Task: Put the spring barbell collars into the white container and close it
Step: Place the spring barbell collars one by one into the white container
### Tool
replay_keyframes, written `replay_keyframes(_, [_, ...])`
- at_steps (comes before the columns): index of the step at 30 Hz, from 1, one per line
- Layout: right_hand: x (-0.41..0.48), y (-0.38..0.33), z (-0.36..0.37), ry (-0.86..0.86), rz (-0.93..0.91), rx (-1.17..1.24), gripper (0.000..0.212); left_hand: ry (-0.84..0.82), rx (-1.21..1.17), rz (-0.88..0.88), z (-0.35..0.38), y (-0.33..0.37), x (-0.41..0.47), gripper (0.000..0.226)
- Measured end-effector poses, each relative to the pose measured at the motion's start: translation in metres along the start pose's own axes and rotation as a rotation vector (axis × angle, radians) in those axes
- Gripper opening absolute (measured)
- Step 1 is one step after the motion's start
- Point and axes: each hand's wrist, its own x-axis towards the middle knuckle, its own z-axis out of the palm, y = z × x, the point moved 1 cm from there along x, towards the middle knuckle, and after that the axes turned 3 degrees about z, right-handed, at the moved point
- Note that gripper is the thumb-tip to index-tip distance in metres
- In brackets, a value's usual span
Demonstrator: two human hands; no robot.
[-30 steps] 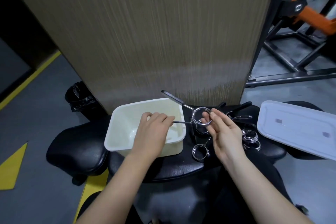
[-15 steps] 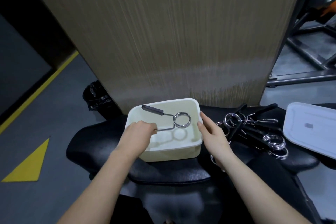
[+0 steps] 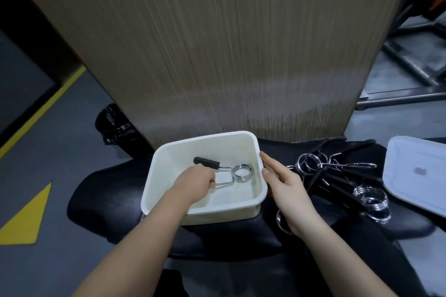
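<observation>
The white container (image 3: 251,205) sits open on a black padded bench. My left hand (image 3: 194,183) reaches down inside it, shut on one handle of a spring collar (image 3: 242,172), a steel coil with black grips that lies low in the container. My right hand (image 3: 287,188) is open, its fingertips at the container's right rim. Several more spring collars lie on the bench to the right, one (image 3: 310,164) near the back and one (image 3: 371,199) nearer the lid. Under my right wrist shows part of another collar (image 3: 281,222). The white lid (image 3: 420,173) rests at the far right.
A tall wood-grain panel (image 3: 229,43) rises right behind the bench. A black bag (image 3: 115,125) sits on the grey floor at the left, near yellow floor markings (image 3: 26,217). Metal gym frame bars (image 3: 410,65) stand at the back right.
My left hand has carried the collar from the right of the container into it and lowered it toward the bottom. My right hand let go of the coil and moved to the container's right rim.
</observation>
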Motion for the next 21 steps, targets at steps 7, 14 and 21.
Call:
replay_keyframes(7, [0.003,-0.004,-0.001,0.000,0.022,0.000,0.039,-0.078,-0.025,-0.048,0.010,-0.003,0.012,0.012])
replay_keyframes(14, [-0.002,-0.001,-0.012,0.019,-0.024,-0.053,0.033,0.072,-0.272,-0.152,-0.002,-0.002,-0.007,0.028])
replay_keyframes(21, [-0.010,0.010,-0.071,0.403,-0.069,-0.260,0.016,0.313,-0.533,0.068,-0.038,0.074,-0.068,0.036])
